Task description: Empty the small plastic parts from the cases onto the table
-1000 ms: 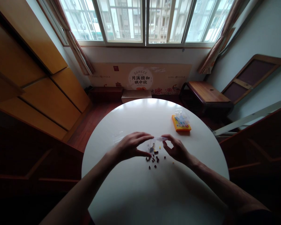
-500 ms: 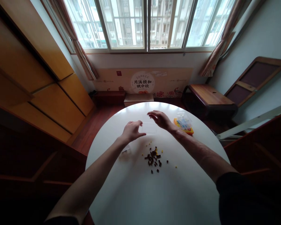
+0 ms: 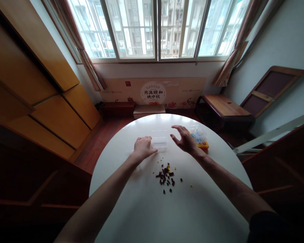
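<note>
A clear plastic box (image 3: 160, 143) rests on the white table, its see-through lid raised on the far side. My left hand (image 3: 143, 148) grips the box's left end between thumb and fingers. To the right of the box, apart from it, my right hand (image 3: 183, 139) is open with thumb and fingers spread. Nearer to me lies a loose pile of small dark brown pieces (image 3: 164, 176), which look like building bricks. Several tiny yellow pieces (image 3: 175, 168) are scattered among and around them.
Beyond my right wrist, a yellow-orange box (image 3: 203, 145) carries a clear plastic case (image 3: 199, 134) with blue and white contents. The round white table (image 3: 142, 216) has its far edge toward the window. A wooden side table (image 3: 228, 104) stands behind at the right.
My right hand has moved right, away from the clear box, and its fingers have spread. The clear box and my left hand have come down to the tabletop, slightly nearer.
</note>
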Demonstrator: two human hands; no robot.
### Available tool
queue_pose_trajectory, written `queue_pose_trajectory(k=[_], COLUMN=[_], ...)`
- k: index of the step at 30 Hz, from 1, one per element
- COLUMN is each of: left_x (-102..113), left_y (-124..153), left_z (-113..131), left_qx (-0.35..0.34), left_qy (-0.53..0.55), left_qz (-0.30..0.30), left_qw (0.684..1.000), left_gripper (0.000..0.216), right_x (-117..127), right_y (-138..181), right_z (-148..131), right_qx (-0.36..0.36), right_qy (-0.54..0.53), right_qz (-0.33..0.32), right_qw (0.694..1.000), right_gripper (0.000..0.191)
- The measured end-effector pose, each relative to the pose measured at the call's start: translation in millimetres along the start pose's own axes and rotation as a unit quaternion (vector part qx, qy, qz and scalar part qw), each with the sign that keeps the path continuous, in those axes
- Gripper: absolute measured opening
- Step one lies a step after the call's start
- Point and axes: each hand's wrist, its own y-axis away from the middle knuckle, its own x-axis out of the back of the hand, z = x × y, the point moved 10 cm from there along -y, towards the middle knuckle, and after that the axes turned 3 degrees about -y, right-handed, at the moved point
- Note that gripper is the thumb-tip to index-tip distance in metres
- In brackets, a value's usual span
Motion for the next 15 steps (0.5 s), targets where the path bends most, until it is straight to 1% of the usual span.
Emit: queue_pose_trajectory(k=[2,3,4,6,8,9,10,12,15], left_x=[4.3,6.9,9.5,14.8,21.4,25.1,28.9,35.4,40.2], left_y=[2.4,4.0,6.0,11.3,19.1,24.0,29.7,42.7,62.5], left_z=[3.7,5.9,8.3,13.5,19.2,21.9,24.3,27.4,26.6], left_qx=[-0.002,-0.003,-0.005,-0.010,-0.020,-0.028,-0.037,-0.056,-0.074], left_qy=[-0.003,-0.004,-0.003,-0.001,0.012,0.024,0.039,0.068,0.095], left_qz=[0.000,0.002,0.005,0.015,0.042,0.061,0.083,0.124,0.155], left_qw=[1.000,1.000,1.000,1.000,0.999,0.997,0.995,0.988,0.981], left_gripper=[0.056,0.056,0.056,0.055,0.052,0.050,0.047,0.042,0.037], right_x=[33.6,48.6,61.4,78.1,79.8,77.6,74.8,70.8,71.0], right_y=[10.2,14.8,19.5,30.2,42.2,48.1,53.2,59.6,60.5], right_z=[13.0,24.0,36.2,64.2,88.5,97.5,103.9,109.2,101.6], right_qx=[0.003,-0.007,-0.020,-0.067,-0.112,-0.131,-0.145,-0.159,-0.145], right_qy=[0.067,0.105,0.141,0.210,0.247,0.255,0.257,0.248,0.222], right_qz=[0.017,0.023,0.027,0.022,-0.009,-0.024,-0.033,-0.033,-0.010], right_qw=[0.998,0.994,0.989,0.975,0.962,0.958,0.955,0.955,0.964], right_gripper=[0.040,0.041,0.045,0.062,0.078,0.081,0.079,0.070,0.061])
